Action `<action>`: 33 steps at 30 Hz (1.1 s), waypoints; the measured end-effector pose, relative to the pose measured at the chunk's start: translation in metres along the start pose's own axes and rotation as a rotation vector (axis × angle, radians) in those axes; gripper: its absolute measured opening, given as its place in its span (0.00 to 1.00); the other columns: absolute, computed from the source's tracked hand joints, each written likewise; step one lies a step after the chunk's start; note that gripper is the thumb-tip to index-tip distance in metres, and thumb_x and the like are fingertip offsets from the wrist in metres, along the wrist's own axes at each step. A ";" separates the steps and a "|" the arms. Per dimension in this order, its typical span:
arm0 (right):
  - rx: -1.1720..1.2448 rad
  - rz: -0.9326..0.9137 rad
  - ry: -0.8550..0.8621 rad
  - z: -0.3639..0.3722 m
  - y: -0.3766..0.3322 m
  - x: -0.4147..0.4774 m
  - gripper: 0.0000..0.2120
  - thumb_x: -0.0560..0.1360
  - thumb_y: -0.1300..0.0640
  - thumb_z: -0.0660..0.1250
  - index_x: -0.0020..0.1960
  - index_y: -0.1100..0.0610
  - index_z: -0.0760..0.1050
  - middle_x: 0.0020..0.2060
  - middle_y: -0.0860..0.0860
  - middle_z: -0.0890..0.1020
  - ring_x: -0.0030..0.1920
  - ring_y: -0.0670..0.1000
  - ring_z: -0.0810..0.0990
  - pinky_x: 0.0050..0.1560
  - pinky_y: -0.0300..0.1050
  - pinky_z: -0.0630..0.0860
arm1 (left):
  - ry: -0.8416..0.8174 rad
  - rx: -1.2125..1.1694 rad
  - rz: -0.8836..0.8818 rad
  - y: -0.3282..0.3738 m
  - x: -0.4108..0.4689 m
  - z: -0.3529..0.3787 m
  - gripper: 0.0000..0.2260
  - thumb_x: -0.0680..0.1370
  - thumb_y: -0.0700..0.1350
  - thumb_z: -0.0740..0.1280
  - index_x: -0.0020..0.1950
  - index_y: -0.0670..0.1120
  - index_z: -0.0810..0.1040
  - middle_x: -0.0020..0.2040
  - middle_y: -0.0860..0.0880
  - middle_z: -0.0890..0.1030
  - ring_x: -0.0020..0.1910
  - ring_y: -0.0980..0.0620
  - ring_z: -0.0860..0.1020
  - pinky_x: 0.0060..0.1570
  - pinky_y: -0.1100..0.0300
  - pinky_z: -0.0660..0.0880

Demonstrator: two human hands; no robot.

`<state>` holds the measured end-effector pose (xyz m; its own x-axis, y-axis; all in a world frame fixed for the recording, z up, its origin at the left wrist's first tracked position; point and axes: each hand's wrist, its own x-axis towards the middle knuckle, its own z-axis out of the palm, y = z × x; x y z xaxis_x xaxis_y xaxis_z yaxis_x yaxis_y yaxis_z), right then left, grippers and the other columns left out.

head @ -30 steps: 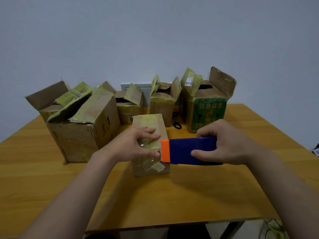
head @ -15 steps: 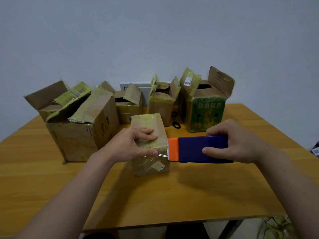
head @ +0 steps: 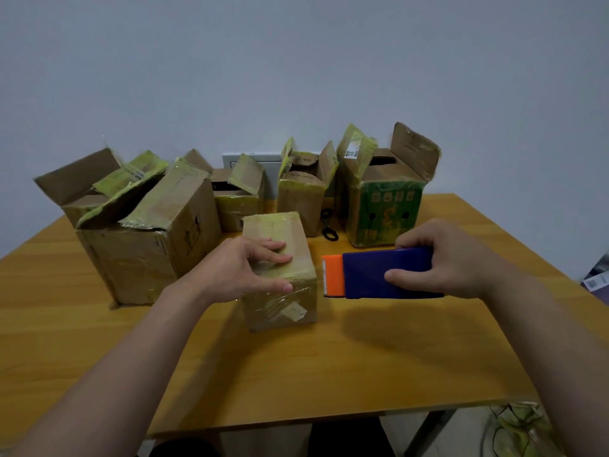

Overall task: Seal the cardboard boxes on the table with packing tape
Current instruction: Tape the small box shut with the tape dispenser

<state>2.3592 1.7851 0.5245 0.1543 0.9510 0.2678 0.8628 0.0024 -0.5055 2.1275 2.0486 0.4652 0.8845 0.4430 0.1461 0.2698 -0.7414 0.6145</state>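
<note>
**Cardboard box under the palm, dispenser just off its edge: where the seal could fail**

Small brown cardboard box sits closed at the middle of the wooden table, with glossy film over its top and near face. Left hand lies on it, fingers flat across the lid and thumb pressing the near top edge, clasping nothing. Right hand is wrapped around a blue plastic tape dispenser. Its orange cutter end hangs just beside the box's right edge without touching it. Whether a clear strand bridges that gap cannot be told.

If one does, pulling away would likely peel the taped end up. It could also drag the light box sideways, should the pressing hand ease off. If the tape is cut, a loose tail may curl back and stick to itself. Poor smoothing would leave wrinkles and a weak seam.

Behind, other boxes stand with flaps up, among them a large brown cardboard box and a green-printed box. A wide swing of the dispenser could clip those flaps.
</note>
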 end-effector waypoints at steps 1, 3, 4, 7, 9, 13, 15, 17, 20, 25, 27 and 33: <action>-0.026 0.005 0.007 0.002 -0.001 0.003 0.11 0.72 0.43 0.75 0.41 0.50 0.81 0.35 0.42 0.84 0.36 0.43 0.83 0.31 0.32 0.75 | -0.001 0.008 0.002 0.000 0.000 0.000 0.32 0.59 0.73 0.75 0.62 0.66 0.82 0.68 0.71 0.73 0.71 0.72 0.63 0.76 0.53 0.64; -0.069 0.021 0.013 0.006 -0.004 0.008 0.11 0.72 0.43 0.76 0.41 0.50 0.81 0.32 0.43 0.83 0.36 0.42 0.83 0.31 0.32 0.75 | -0.007 0.009 -0.001 -0.001 -0.001 0.000 0.33 0.59 0.74 0.75 0.62 0.67 0.82 0.66 0.74 0.72 0.68 0.77 0.62 0.75 0.54 0.62; -0.075 0.027 0.010 0.007 -0.005 0.009 0.11 0.72 0.43 0.76 0.40 0.49 0.80 0.32 0.42 0.83 0.37 0.41 0.82 0.30 0.31 0.74 | -0.004 0.006 -0.001 -0.002 -0.001 0.001 0.33 0.59 0.74 0.75 0.62 0.66 0.82 0.65 0.74 0.72 0.67 0.80 0.61 0.75 0.54 0.62; -0.167 0.035 0.013 0.009 -0.013 0.015 0.14 0.72 0.39 0.75 0.37 0.46 0.77 0.30 0.38 0.81 0.36 0.38 0.81 0.28 0.29 0.71 | -0.003 0.006 -0.003 -0.002 -0.001 0.002 0.33 0.58 0.74 0.74 0.62 0.67 0.82 0.62 0.77 0.71 0.64 0.83 0.60 0.76 0.52 0.62; -0.442 0.028 0.014 0.015 -0.015 0.023 0.19 0.72 0.33 0.71 0.37 0.47 0.76 0.28 0.41 0.79 0.32 0.42 0.79 0.26 0.33 0.68 | -0.003 0.011 -0.003 -0.002 -0.002 0.002 0.32 0.58 0.74 0.75 0.61 0.68 0.81 0.63 0.77 0.72 0.64 0.83 0.60 0.76 0.52 0.62; -0.580 0.119 -0.032 0.034 -0.011 0.027 0.19 0.73 0.31 0.68 0.40 0.47 0.75 0.31 0.41 0.76 0.33 0.40 0.74 0.30 0.33 0.65 | -0.006 0.005 0.018 -0.003 -0.003 0.002 0.32 0.59 0.74 0.76 0.62 0.68 0.81 0.69 0.72 0.73 0.70 0.77 0.61 0.79 0.50 0.60; -0.565 0.135 -0.021 0.043 -0.007 0.025 0.21 0.73 0.30 0.67 0.45 0.48 0.79 0.32 0.41 0.76 0.33 0.40 0.74 0.30 0.33 0.65 | 0.007 -0.006 0.008 -0.001 -0.004 0.002 0.33 0.58 0.76 0.75 0.61 0.67 0.82 0.70 0.69 0.74 0.74 0.70 0.63 0.79 0.47 0.61; -0.541 0.165 0.043 0.049 -0.005 0.025 0.24 0.73 0.30 0.67 0.47 0.51 0.81 0.32 0.41 0.77 0.33 0.42 0.75 0.30 0.34 0.65 | 0.021 -0.041 -0.032 0.005 -0.003 0.001 0.35 0.57 0.80 0.73 0.59 0.65 0.85 0.70 0.66 0.77 0.73 0.66 0.67 0.75 0.48 0.67; -0.469 0.193 0.200 0.057 -0.003 0.023 0.22 0.74 0.32 0.68 0.46 0.51 0.83 0.33 0.43 0.81 0.33 0.43 0.77 0.30 0.35 0.66 | 0.084 0.045 -0.049 0.019 0.006 0.005 0.36 0.57 0.84 0.66 0.50 0.60 0.86 0.62 0.62 0.81 0.63 0.59 0.76 0.61 0.51 0.78; -0.211 0.212 0.474 0.072 -0.003 0.018 0.17 0.73 0.40 0.73 0.36 0.52 0.80 0.28 0.43 0.78 0.29 0.43 0.76 0.30 0.39 0.67 | 0.073 0.436 -0.019 0.034 0.024 0.019 0.38 0.58 0.88 0.51 0.53 0.62 0.70 0.53 0.57 0.70 0.55 0.53 0.68 0.54 0.54 0.72; -0.079 0.228 0.563 0.079 -0.005 0.017 0.17 0.73 0.41 0.73 0.33 0.51 0.78 0.26 0.42 0.77 0.28 0.44 0.76 0.29 0.37 0.65 | 0.036 0.445 -0.064 0.028 0.027 0.021 0.41 0.59 0.88 0.47 0.64 0.69 0.68 0.60 0.54 0.68 0.65 0.49 0.66 0.64 0.50 0.67; 0.386 0.291 0.715 0.108 -0.019 0.018 0.21 0.72 0.38 0.68 0.36 0.56 0.81 0.29 0.48 0.82 0.31 0.48 0.79 0.29 0.38 0.72 | -0.091 0.404 -0.105 0.023 0.032 0.021 0.44 0.66 0.84 0.45 0.80 0.71 0.53 0.85 0.50 0.54 0.84 0.46 0.50 0.80 0.37 0.43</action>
<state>2.2935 1.8358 0.4500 0.7216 0.5073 0.4711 0.5383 0.0168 -0.8426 2.1698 2.0349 0.4683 0.8694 0.4937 0.0191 0.4715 -0.8407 0.2661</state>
